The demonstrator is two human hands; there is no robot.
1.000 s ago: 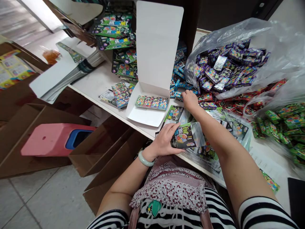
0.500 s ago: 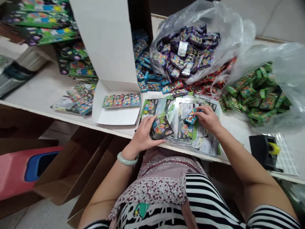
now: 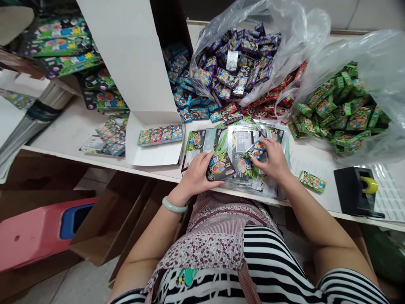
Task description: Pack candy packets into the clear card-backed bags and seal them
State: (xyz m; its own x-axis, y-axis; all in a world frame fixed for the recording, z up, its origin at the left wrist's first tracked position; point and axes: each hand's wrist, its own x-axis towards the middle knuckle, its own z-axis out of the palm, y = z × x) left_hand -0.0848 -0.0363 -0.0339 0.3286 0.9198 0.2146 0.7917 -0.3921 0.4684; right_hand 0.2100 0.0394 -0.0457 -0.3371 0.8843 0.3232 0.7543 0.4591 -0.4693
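My left hand (image 3: 200,174) holds the edge of a black printed pouch (image 3: 220,165) between thumb and fingers, near the table's front edge. My right hand (image 3: 274,159) pinches a small blue box (image 3: 255,149) just right of the pouch, above a spread of flat printed bags (image 3: 242,141). To the left, a row of small colourful boxes (image 3: 160,135) lies in an open white carton (image 3: 155,157) whose tall lid stands up. The pouch's left part is hidden by my fingers.
Behind are a plastic bag of purple boxes (image 3: 228,78), loose blue boxes (image 3: 199,113) and red boxes (image 3: 281,90). Green boxes (image 3: 354,112) fill a bag at right. A single green box (image 3: 312,181) lies near a tape dispenser (image 3: 356,190). Green packs (image 3: 63,40) are stacked at left.
The view has shifted, and the single green box near the tape dispenser now shows. My right hand still has the blue box, now held close beside the pouch; my left hand keeps its hold.
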